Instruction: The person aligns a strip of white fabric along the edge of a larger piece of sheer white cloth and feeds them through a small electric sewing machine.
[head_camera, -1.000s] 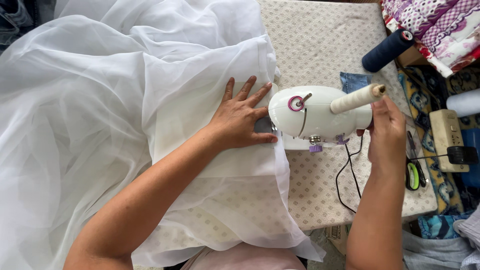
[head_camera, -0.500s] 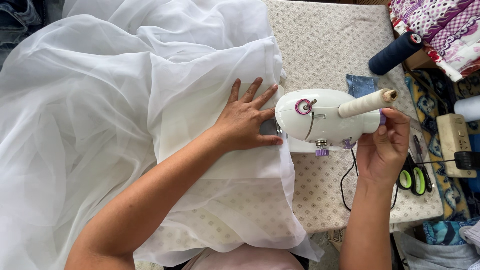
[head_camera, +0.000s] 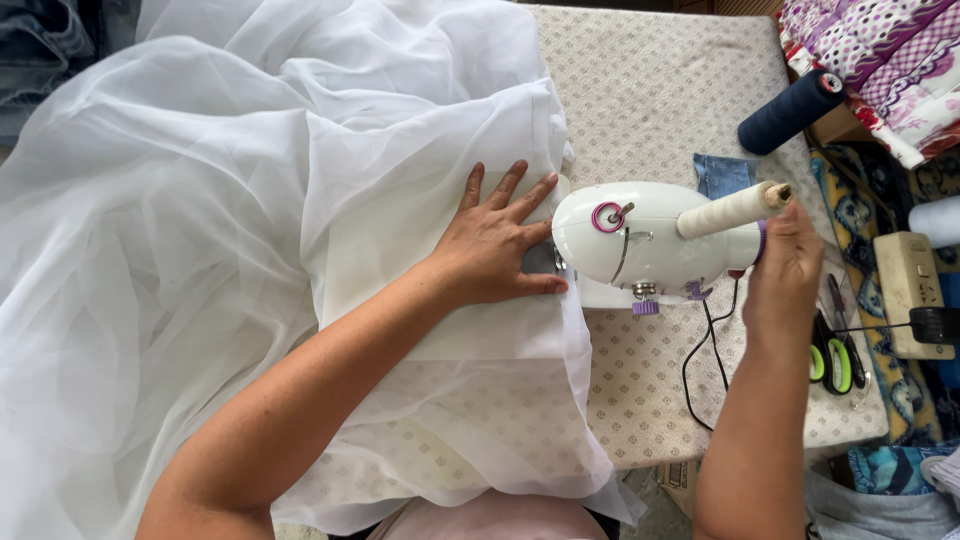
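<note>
Head cam: no real containers here, just a patterned table cover (head_camera: 650, 90) under everything; my left hand (head_camera: 495, 245) lies flat, fingers spread, pressing sheer white fabric (head_camera: 200, 220) beside the needle of the small white sewing machine (head_camera: 650, 235); right hand (head_camera: 785, 270) at the machine's right end by the purple wheel, grip can't tell; cream thread spool (head_camera: 730, 210) on top.

I see bare tablecloth (head_camera: 650, 90) behind the machine (head_camera: 645, 240), open to pass. Right of machine: scissors (head_camera: 835, 360), power strip (head_camera: 905, 290), cord (head_camera: 712, 350) crowd it. Left: white fabric (head_camera: 250, 220) heaped.
</note>
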